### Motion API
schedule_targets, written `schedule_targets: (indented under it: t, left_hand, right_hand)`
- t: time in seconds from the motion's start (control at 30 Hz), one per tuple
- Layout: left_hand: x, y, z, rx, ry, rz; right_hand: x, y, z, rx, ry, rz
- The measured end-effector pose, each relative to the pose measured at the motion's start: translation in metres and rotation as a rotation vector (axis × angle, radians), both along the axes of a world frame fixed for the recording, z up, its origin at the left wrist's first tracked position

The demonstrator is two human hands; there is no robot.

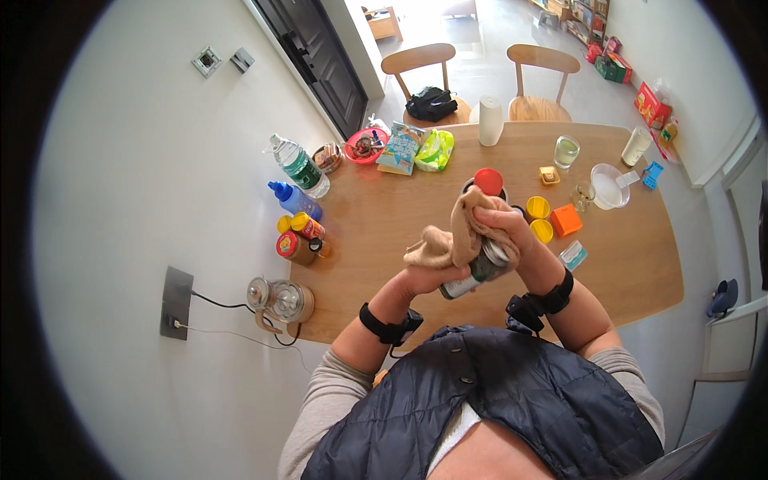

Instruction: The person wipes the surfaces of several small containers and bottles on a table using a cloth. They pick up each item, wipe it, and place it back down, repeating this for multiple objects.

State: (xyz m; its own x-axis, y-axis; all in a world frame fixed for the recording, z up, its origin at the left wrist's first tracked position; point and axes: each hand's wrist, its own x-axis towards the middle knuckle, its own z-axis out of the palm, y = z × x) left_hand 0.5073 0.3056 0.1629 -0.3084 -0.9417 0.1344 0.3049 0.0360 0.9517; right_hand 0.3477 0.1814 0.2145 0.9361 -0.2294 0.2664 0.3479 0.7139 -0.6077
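Observation:
My left hand grips a dark glass jar with a pale label, which is tilted above the wooden table. A tan cloth is bunched over the jar's upper part, and my right hand holds it there. One end of the cloth hangs over my left hand. Just beyond the hands, a red lid shows beside a round dark-rimmed thing, mostly hidden by the cloth. Right of my right hand are yellow-lidded containers and an orange box.
Along the left edge stand a large water bottle, a blue bottle, a red-lidded jar and a glass kettle. Toward the back are a red bowl, snack bags and a white cylinder. A plastic bowl sits at right.

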Motion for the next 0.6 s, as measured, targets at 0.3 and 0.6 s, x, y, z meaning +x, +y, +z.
schedule_targets:
  t: [0.3, 0.6]
  left_hand:
    - [-0.006, -0.019, -0.005, 0.218, 0.156, 0.425]
    - [-0.017, -0.026, -0.015, -0.019, -0.245, 0.545]
  right_hand:
    - [0.028, 0.042, -0.040, -0.150, 0.024, -0.742]
    - [0.026, 0.021, -0.021, -0.362, 0.302, -0.885]
